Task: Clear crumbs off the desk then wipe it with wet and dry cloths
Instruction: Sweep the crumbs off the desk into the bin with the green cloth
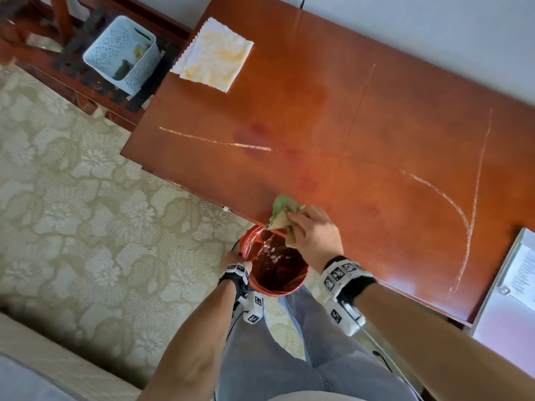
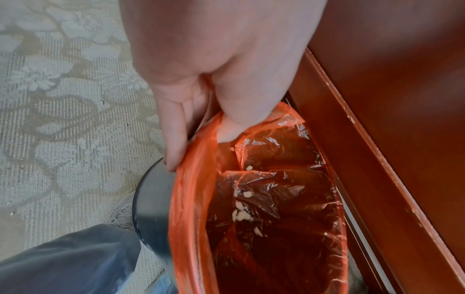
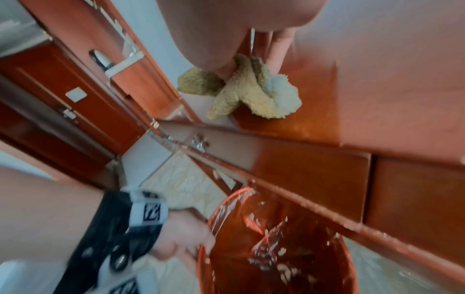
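My right hand [image 1: 311, 230] grips a bunched green-yellow cloth [image 1: 282, 211] at the near edge of the reddish wooden desk [image 1: 362, 125]; the cloth [image 3: 251, 95] hangs partly over that edge. Just below the edge, my left hand [image 1: 236, 260] holds the rim of a bin lined with an orange bag [image 1: 278, 267]. In the left wrist view my thumb [image 2: 239, 107] is inside the bag [image 2: 191, 199] and my fingers [image 2: 173, 143] are outside on the rim. White crumbs [image 2: 241, 212] lie in the bag. A white cloth with yellow stains [image 1: 212, 56] lies at the desk's far left corner.
A pale blue perforated basket [image 1: 123, 55] stands on dark furniture left of the desk. A grey folder with a paper [image 1: 512, 287] lies over the desk's right end. Patterned beige carpet [image 1: 72, 198] covers the floor. Streaks mark the desktop. My legs stand behind the bin.
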A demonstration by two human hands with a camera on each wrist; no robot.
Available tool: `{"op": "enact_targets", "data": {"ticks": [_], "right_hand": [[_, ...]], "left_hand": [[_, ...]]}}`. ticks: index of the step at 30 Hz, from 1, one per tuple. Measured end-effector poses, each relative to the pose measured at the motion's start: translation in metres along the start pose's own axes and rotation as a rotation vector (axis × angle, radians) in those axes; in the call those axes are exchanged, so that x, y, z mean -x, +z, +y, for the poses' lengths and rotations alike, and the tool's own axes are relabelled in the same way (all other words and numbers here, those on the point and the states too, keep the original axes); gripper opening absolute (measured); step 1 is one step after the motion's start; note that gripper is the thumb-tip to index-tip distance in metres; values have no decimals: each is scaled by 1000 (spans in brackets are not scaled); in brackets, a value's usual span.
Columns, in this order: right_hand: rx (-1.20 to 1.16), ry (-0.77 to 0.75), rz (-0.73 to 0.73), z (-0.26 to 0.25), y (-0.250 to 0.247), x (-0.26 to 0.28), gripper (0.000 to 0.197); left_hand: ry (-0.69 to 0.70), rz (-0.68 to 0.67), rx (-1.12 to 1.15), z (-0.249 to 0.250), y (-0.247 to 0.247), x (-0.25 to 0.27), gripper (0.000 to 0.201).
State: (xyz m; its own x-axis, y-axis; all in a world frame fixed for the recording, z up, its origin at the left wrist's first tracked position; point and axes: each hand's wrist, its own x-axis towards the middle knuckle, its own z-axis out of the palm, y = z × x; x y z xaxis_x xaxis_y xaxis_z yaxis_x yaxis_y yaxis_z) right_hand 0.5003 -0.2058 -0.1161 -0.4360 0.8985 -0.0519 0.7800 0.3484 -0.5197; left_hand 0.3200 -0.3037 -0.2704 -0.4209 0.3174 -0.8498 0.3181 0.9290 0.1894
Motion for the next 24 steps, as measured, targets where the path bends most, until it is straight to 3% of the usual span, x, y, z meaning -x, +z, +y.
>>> {"op": "enact_targets", "data": {"ticks": [4,6,11,14,17,21,24], "right_hand": [[21,110,126,30,-25,-18,18],[74,197,150,56,-31,-25,20],[194,329,49,84,-27,-19,31],[189,301,43,67,-17,-7,33],[139,234,2,44,1,12,20],[128,59,-99,18,27,29,22],[221,-109,-259,3,45,32,30]], "left_hand": [[-14,10,14,2,-2,8,7],[-19,-2,5,-3,2,-2,11],[-5,-25,-42,-8,8,-11,10],[12,-18,-54,-6,5,-5,18],[13,-27,-54,-5,8,-6,20],[9,-56,-24,-10,6,-10,15],[3,-69,5,-22,2,-18,11]]}}
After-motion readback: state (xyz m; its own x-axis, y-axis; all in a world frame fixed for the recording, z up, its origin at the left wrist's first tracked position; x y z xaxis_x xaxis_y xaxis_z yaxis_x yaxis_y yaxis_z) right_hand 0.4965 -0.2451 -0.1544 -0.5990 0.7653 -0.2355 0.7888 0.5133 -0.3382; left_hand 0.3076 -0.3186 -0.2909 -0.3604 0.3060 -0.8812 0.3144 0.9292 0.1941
